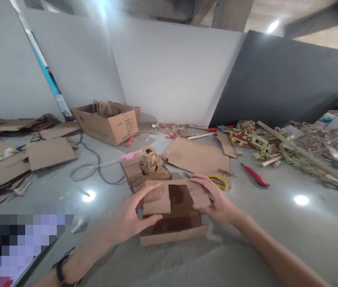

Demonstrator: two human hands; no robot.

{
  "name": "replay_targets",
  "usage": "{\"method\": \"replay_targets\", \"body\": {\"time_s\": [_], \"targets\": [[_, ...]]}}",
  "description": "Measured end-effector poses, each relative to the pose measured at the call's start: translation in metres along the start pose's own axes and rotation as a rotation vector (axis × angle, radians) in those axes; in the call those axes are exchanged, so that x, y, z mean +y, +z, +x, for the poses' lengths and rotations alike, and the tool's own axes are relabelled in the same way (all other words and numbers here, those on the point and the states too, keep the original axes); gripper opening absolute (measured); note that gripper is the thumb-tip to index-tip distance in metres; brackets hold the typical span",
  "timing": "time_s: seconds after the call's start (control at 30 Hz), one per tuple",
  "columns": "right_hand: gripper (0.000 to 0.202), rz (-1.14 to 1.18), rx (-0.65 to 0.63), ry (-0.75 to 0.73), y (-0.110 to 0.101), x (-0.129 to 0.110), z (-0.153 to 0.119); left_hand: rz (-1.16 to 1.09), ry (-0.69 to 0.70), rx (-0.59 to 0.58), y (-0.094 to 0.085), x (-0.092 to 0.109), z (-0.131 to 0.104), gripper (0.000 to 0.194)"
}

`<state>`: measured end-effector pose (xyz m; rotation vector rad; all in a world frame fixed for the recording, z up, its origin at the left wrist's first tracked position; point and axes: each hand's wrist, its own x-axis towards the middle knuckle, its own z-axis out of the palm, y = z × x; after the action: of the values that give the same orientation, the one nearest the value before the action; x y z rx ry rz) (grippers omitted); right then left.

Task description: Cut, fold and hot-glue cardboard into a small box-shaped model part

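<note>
A small cardboard box (174, 236) with its top partly open lies in front of me, its dark inside showing between two flaps. My left hand (135, 213) has its thumb and fingers around the left flap (157, 199). On the other side, my right hand (216, 199) grips the right flap (198, 193). Just behind the box, a round cardboard piece (149, 160) like a small tower stands on a cardboard base (133, 171). Yellow-handled scissors (219, 182) lie beyond my right hand, partly hidden by it.
A large open carton (109, 129) stands at the back left, near grey cable loops (86, 171). Flat cardboard (200, 153) lies behind the scissors. A red knife (256, 175) and piled bamboo pieces (288, 155) are on the right. Cardboard scraps (51, 153) lie left.
</note>
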<state>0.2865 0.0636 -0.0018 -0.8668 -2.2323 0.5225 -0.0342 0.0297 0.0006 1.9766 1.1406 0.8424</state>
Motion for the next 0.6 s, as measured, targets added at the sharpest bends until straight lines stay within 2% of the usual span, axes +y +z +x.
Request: {"method": "replay_targets", "body": {"time_s": [0.13,0.27,0.33,0.43,0.6], "targets": [[0.059,-0.033,0.026,-0.03,0.002,-0.006,-0.002,0.149,0.0,0.08,0.002,0.002,-0.004,0.05],[0.06,-0.012,-0.044,-0.12,-0.005,-0.017,-0.002,0.169,0.012,0.11,0.002,0.003,-0.007,0.043],[0.054,0.01,-0.046,-0.153,-0.008,-0.019,-0.001,0.151,0.013,0.099,0.001,0.003,-0.008,0.042],[0.033,-0.015,0.026,-0.182,-0.008,-0.017,0.0,0.128,-0.015,0.067,0.001,0.004,-0.007,0.041],[0.03,-0.088,0.108,-0.243,-0.004,-0.015,0.001,0.087,-0.113,0.026,0.004,0.006,-0.004,0.037]]}}
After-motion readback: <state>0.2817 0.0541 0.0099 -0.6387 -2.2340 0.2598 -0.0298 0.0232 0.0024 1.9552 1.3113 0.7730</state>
